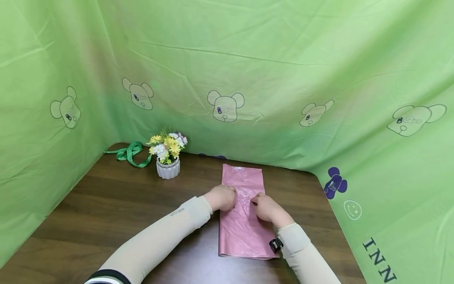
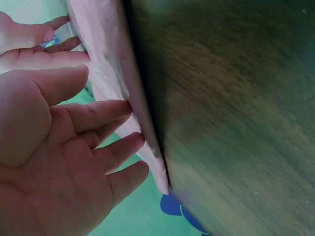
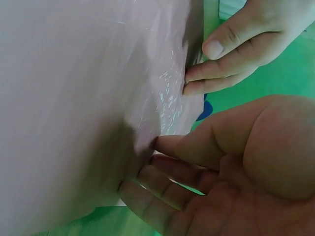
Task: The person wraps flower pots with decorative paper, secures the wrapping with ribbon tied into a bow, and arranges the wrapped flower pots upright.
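A folded pink plastic sheet [image 1: 244, 236] lies lengthwise on the table, glossy and wrinkled along its middle. My left hand [image 1: 224, 198] rests its fingertips on the left part of the sheet. In the left wrist view, that hand's fingers [image 2: 120, 155] are only slightly bent, and their tips meet the plastic. On the right part, my right hand [image 1: 267, 208] touches the sheet with thumb and fingertips. The right wrist view shows these fingers [image 3: 157, 184] loosely bent against the plastic, with no clear fold between them. Whether the sheet is a bag cannot be told.
A white ribbed pot [image 1: 168, 169] of yellow, white and purple flowers stands at the back left. Beside it lies a green ribbon [image 1: 134, 152]. Green printed cloth [image 1: 227, 71] hangs around the back and sides of the brown wooden table [image 1: 117, 205].
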A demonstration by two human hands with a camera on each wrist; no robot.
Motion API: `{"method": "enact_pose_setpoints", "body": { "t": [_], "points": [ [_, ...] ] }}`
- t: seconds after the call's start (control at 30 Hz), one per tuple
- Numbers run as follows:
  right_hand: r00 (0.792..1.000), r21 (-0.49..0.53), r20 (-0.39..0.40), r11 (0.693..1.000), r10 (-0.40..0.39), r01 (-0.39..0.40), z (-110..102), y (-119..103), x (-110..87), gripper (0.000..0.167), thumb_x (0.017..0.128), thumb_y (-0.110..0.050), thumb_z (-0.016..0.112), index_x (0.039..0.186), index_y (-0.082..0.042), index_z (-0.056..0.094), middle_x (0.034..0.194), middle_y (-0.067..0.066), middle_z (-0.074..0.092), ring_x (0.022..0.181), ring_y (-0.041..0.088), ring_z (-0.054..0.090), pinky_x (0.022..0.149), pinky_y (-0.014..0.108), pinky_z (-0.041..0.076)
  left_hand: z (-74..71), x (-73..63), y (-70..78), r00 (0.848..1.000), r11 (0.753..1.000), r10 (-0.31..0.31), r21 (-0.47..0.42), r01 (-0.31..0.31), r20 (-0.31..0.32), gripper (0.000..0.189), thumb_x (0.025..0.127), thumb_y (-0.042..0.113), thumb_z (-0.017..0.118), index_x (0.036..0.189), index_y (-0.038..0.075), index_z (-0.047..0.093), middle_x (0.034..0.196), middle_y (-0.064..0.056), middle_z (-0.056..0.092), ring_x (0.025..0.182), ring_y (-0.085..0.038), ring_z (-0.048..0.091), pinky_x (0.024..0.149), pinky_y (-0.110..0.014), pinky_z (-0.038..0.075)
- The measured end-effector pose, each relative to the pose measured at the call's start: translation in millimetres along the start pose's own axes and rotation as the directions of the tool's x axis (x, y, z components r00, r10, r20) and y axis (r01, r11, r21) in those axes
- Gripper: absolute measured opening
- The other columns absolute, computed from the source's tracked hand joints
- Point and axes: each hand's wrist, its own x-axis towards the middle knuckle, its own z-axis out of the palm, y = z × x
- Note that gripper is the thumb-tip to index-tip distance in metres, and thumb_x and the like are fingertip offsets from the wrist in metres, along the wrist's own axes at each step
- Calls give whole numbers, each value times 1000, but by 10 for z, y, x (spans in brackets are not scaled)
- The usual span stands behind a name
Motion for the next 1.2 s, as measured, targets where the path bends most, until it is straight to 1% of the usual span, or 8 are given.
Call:
{"method": "enact_pose_setpoints", "body": {
  "t": [0.1, 0.2, 0.33, 0.47, 0.67, 0.93, 1.07, 1.2],
  "points": [
    [1000, 14, -6, 1000, 4, -4, -6, -7, 4, 33, 92, 1, 57, 122, 6, 70, 109, 18, 64, 109, 38, 66, 100, 49, 51, -7, 5, 23, 1000, 1000, 1, 31, -1, 3, 37, 102, 37, 52, 125, 17, 73, 144, 8, 57, 133, -20, 54, 114, -34, 40],
    [1000, 12, -4, 1000, 25, -25, -6, 6, 0, 34, 94, 0, 55, 125, 5, 69, 114, 19, 64, 113, 40, 64, 102, 51, 50, -1, 45, 72, 1000, 998, 4, 57, -4, 2, 36, 101, 37, 53, 121, 17, 75, 141, 6, 58, 131, -21, 53, 114, -34, 40],
    [1000, 20, -12, 1000, 23, -22, -8, 58, -20, 34, 94, 0, 54, 125, 5, 68, 117, 19, 64, 115, 39, 64, 104, 51, 49, 1, 116, 131, 1000, 999, -14, 36, 14, -4, 30, 99, 33, 55, 112, 16, 77, 131, 2, 60, 124, -20, 55, 104, -36, 49],
    [1000, 42, -6, 999, 3, -3, -4, 108, -30, 37, 92, 2, 53, 125, 6, 68, 119, 19, 64, 118, 37, 63, 106, 49, 47, 6, 182, 132, 999, 999, -39, 2, 39, 9, 26, 98, 31, 57, 107, 17, 77, 127, 0, 58, 117, -20, 54, 95, -38, 53],
    [1000, 65, -7, 998, -17, 17, -28, 129, -15, 36, 90, 2, 53, 123, 7, 68, 121, 20, 65, 118, 38, 63, 107, 50, 47, 35, 236, 107, 1000, 1000, -25, -4, 25, 10, 24, 96, 32, 59, 104, 18, 77, 119, -1, 57, 105, -21, 51, 87, -34, 51],
    [1000, 30, 11, 1000, -3, 3, -40, 109, 25, 34, 94, -1, 54, 124, 6, 69, 121, 19, 65, 120, 38, 63, 107, 50, 47, 14, 233, 68, 1000, 999, -24, -37, 24, 7, 17, 91, 27, 63, 97, 18, 76, 115, 1, 55, 99, -20, 48, 80, -34, 51],
    [1000, 33, 13, 999, 3, -4, -28, 115, 36, 33, 94, -1, 54, 122, 5, 70, 119, 18, 66, 118, 37, 63, 106, 50, 48, 16, 227, 60, 999, 998, -26, -64, 28, 22, 19, 90, 28, 64, 98, 17, 76, 116, 0, 55, 99, -20, 47, 80, -34, 51],
    [1000, 30, 7, 1000, 7, -7, -14, 138, 34, 33, 92, -1, 55, 120, 3, 71, 116, 17, 65, 114, 37, 65, 103, 50, 50, 3, 217, 66, 999, 996, -20, -88, 23, 30, 24, 90, 30, 65, 104, 14, 76, 124, -1, 58, 108, -21, 50, 90, -33, 51]
  ]
}}
